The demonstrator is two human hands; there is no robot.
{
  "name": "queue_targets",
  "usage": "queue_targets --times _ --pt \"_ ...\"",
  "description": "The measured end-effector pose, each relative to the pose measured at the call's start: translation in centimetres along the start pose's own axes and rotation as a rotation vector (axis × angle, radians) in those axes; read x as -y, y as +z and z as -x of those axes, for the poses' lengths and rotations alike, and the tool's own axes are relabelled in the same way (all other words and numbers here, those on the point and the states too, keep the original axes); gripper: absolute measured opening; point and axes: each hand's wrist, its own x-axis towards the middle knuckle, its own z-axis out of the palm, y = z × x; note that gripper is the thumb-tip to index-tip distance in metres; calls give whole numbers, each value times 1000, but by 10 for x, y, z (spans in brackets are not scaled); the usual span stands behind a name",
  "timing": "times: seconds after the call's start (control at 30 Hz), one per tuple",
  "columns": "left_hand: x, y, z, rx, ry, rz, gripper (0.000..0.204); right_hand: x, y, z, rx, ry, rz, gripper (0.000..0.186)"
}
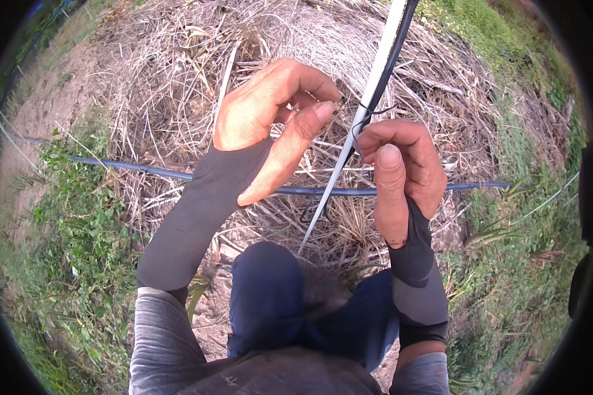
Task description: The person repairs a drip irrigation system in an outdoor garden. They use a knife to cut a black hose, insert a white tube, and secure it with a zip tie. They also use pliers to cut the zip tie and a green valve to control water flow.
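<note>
A white pole [381,64] slants down between my hands, with a dark tube [396,49] running along its upper part. Thin black wire [357,126] loops around both, one end sticking out to the right. Left of the loop, my left hand [270,122] is closed in a pinch; whatever is between its thumb and fingertips is too small to make out. On the other side, my right hand [408,178] has its fingers curled and the thumb drawn in, gripping the wire's lower end beside the pole.
Dry straw and stalks [171,85] cover the ground ahead. A blue-black hose [244,185] crosses behind my hands and the pole. Green weeds [79,243] grow on both sides. My knees [267,289] are bent close below the pole's lower end.
</note>
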Motion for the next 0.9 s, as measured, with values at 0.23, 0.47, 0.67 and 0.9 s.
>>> queue_targets --times 0.23,0.47,0.67,0.9 --pt "15 32 2 -129 389 -53 40 4 -4 -23 -53 -51 -30 22" --pt "15 44 2 -242 161 270 17 4 6 -25 -115 94 -291 15" --pt "10 46 -5 -229 -156 761 11 -6 3 -25 -84 229 -455 16" --pt "15 40 -10 -136 -242 954 15 -9 -2 -34 31 332 -532 20"
